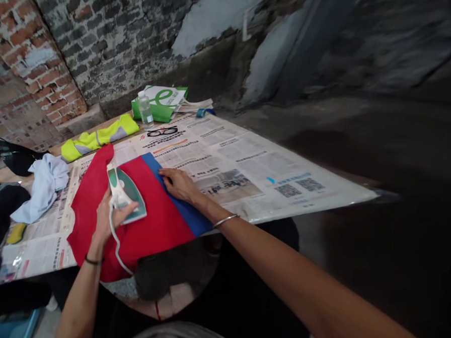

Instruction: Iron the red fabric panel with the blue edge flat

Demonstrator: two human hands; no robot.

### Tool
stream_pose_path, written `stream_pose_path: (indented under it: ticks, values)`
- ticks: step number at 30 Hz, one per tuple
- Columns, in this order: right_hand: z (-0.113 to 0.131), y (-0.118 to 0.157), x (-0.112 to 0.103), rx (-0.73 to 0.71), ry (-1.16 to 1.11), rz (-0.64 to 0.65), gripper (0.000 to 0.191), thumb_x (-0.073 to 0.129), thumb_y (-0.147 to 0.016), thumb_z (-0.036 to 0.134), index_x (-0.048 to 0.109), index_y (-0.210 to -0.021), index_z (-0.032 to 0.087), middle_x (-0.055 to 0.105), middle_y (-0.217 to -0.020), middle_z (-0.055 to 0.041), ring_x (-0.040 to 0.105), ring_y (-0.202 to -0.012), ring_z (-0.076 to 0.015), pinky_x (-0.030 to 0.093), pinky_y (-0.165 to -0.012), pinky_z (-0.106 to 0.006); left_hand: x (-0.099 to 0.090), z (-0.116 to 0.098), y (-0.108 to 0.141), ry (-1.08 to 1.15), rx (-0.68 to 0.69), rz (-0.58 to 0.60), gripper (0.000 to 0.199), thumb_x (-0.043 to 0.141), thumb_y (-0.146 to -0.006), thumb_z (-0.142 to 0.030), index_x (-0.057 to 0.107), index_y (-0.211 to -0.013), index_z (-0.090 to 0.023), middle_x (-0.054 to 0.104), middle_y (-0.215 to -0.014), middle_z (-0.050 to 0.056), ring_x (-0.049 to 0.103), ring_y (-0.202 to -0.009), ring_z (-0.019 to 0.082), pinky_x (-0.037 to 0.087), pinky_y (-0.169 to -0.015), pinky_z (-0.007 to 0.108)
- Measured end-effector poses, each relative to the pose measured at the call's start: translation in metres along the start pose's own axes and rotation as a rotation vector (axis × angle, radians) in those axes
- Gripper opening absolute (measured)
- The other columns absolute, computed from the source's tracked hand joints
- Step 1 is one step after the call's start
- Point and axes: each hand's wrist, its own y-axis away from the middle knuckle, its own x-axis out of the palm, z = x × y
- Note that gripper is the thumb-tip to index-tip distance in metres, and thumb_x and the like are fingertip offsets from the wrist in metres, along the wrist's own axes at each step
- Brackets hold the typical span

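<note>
Left of centre in the head view, your left hand has its fingers closed around the handle of a white-and-teal electric iron, which sits over a flat piece of bright red cloth. Whether its sole bears fully on the cloth cannot be told from this angle. Near the centre of the frame, your right hand lies along the cloth's blue border strip, fingers slightly curled and close together, likely to steady that edge; a pinch cannot be made out. Beneath, the newspaper-covered bench seems to give the cloth a flat backing. Your white cord trails toward the lower edge, apparently clear of your right hand.
</note>
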Motion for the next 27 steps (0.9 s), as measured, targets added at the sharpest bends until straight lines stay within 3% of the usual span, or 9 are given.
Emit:
stream_pose_path:
  ticks: [4, 7, 11, 16, 20, 23, 27]
  values:
    - [0.003, -0.001, -0.002, -0.011, -0.003, 0.010, 0.042, 0.054, -0.094, 0.012, 0.079, -0.127, 0.021, 0.075, -0.142, -0.0101, 0.068, -0.135, -0.0253, 0.047, -0.123, -0.043, 0.013, -0.008, -0.070, -0.025, -0.039, -0.037, 0.054, 0.089, -0.080, -0.044, 0.073, -0.129, -0.026, 0.080, -0.123, 0.010, 0.075, -0.117, 0.036, 0.058, -0.106, 0.055]
    - [0.004, -0.002, -0.003, -0.012, -0.005, 0.015, 0.042, 0.054, -0.094, 0.012, 0.079, -0.126, 0.019, 0.074, -0.143, -0.0116, 0.067, -0.136, -0.0259, 0.047, -0.123, -0.042, 0.020, -0.013, -0.086, -0.030, -0.057, -0.067, 0.043, 0.087, -0.084, -0.042, 0.073, -0.122, -0.027, 0.079, -0.124, 0.011, 0.073, -0.121, 0.036, 0.056, -0.108, 0.055]
    - [0.003, -0.004, -0.002, -0.013, -0.016, 0.008, 0.043, 0.055, -0.094, 0.011, 0.079, -0.127, 0.021, 0.074, -0.142, -0.0099, 0.068, -0.135, -0.0246, 0.047, -0.123, -0.042, 0.020, -0.018, -0.052, 0.006, -0.026, -0.065, 0.044, 0.085, -0.086, -0.043, 0.072, -0.123, -0.024, 0.080, -0.120, 0.012, 0.075, -0.116, 0.036, 0.059, -0.103, 0.051]
    - [0.003, -0.006, 0.000, -0.004, -0.011, -0.006, 0.041, 0.054, -0.095, 0.011, 0.079, -0.126, 0.022, 0.076, -0.140, -0.0091, 0.068, -0.134, -0.0234, 0.047, -0.122, -0.041, 0.011, -0.018, 0.044, 0.022, 0.072, 0.005, 0.046, 0.084, -0.083, -0.040, 0.074, -0.125, -0.022, 0.079, -0.121, 0.011, 0.078, -0.105, 0.032, 0.065, -0.094, 0.045]
    - [0.005, -0.006, -0.001, -0.007, -0.022, -0.009, 0.040, 0.054, -0.094, 0.011, 0.080, -0.124, 0.020, 0.076, -0.139, -0.0108, 0.069, -0.134, -0.0250, 0.047, -0.122, -0.044, 0.008, -0.016, 0.106, -0.010, 0.254, 0.038, 0.057, 0.091, -0.075, -0.039, 0.077, -0.128, -0.023, 0.073, -0.140, 0.014, 0.075, -0.121, 0.036, 0.065, -0.103, 0.048]
    - [0.005, -0.005, -0.002, -0.013, -0.015, -0.008, 0.040, 0.053, -0.095, 0.012, 0.080, -0.124, 0.018, 0.076, -0.139, -0.0127, 0.069, -0.134, -0.0257, 0.047, -0.123, -0.044, 0.009, -0.017, 0.117, -0.025, 0.338, 0.065, 0.063, 0.092, -0.074, -0.044, 0.077, -0.130, -0.021, 0.069, -0.148, 0.016, 0.071, -0.130, 0.038, 0.063, -0.107, 0.049]
    - [0.003, -0.004, -0.003, -0.012, 0.001, 0.001, 0.039, 0.054, -0.095, 0.013, 0.080, -0.122, 0.020, 0.076, -0.139, -0.0108, 0.069, -0.133, -0.0252, 0.048, -0.122, -0.043, 0.014, -0.022, 0.079, 0.007, 0.330, 0.116, 0.061, 0.090, -0.078, -0.047, 0.077, -0.132, -0.022, 0.069, -0.147, 0.015, 0.072, -0.127, 0.036, 0.061, -0.108, 0.048]
